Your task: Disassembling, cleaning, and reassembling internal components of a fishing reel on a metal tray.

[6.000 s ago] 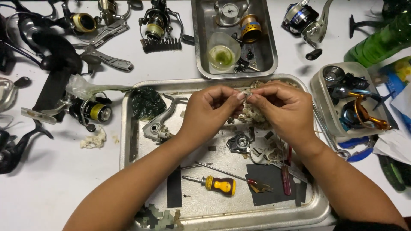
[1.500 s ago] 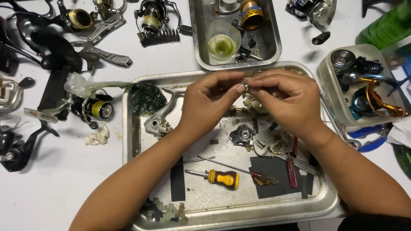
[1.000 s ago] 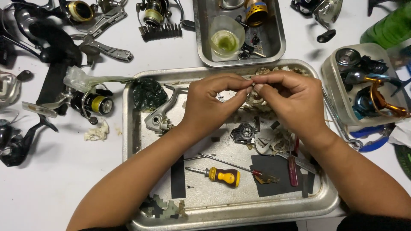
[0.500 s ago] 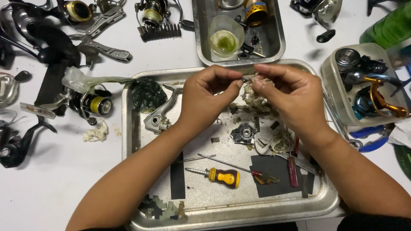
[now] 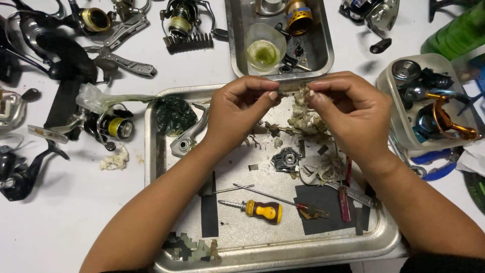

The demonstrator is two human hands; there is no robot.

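Both my hands hover over the far half of a large steel tray (image 5: 151,167). My left hand (image 5: 237,114) has thumb and forefinger pinched together; anything between them is too small to make out. My right hand (image 5: 353,116) is pinched at the top of a dirty wad of tissue (image 5: 303,119), which hangs down to the tray. The fingertips of the two hands are a short gap apart. Below them lie a small dark round reel part (image 5: 286,159), a yellow-handled screwdriver (image 5: 257,210) and a red-handled screwdriver (image 5: 283,199).
A second steel tray (image 5: 323,35) behind holds a cup of greenish liquid (image 5: 263,50) and a gold spool. A plastic tub of reel parts (image 5: 429,101) stands at the right. Fishing reels and handles (image 5: 106,126) are scattered on the white table at the left.
My hands held a small thing together at the fingertips, then drew apart. The view has also shifted slightly, so the tray sits lower in frame.
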